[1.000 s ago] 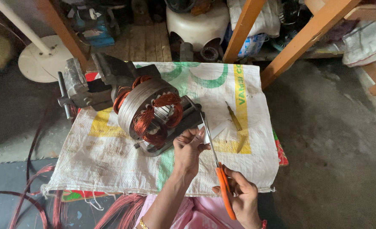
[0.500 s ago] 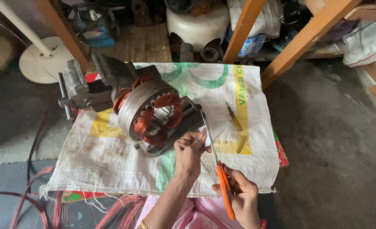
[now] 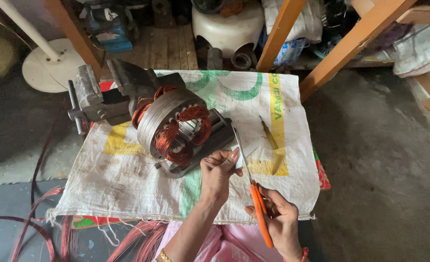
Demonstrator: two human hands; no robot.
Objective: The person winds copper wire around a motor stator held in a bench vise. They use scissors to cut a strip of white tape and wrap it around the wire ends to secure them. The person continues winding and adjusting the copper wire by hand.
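In the head view, little has changed since the earlier frames: our left hand (image 3: 218, 173) has stayed just beside the motor stator (image 3: 176, 128), and the scissors (image 3: 252, 189) have kept almost the same slant, only the fingers have closed a bit more on a small white strip (image 3: 245, 154). The left hand pinches this strip between thumb and fingertips, right at the blades of the scissors. Our right hand (image 3: 279, 221) is closed around the orange handles of the scissors, whose metal blades point up and away from us, toward the stator. The stator, with its copper windings (image 3: 178, 140), stands tilted on a white woven sack (image 3: 127, 179) that covers the work surface, and its far side is against a grey bench vise (image 3: 105, 97); we cannot tell if the vise really clamps it. A thin yellowish tool (image 3: 269, 135) lies on the sack, to the right of the blades and apart from them. Hard to make out is whether the blades are open or already touching the strip, because they look like one thin line. The right hand is partly cut off by the lower edge, and the loops of reddish wire (image 3: 35, 228) at the lower left run out of the picture too.
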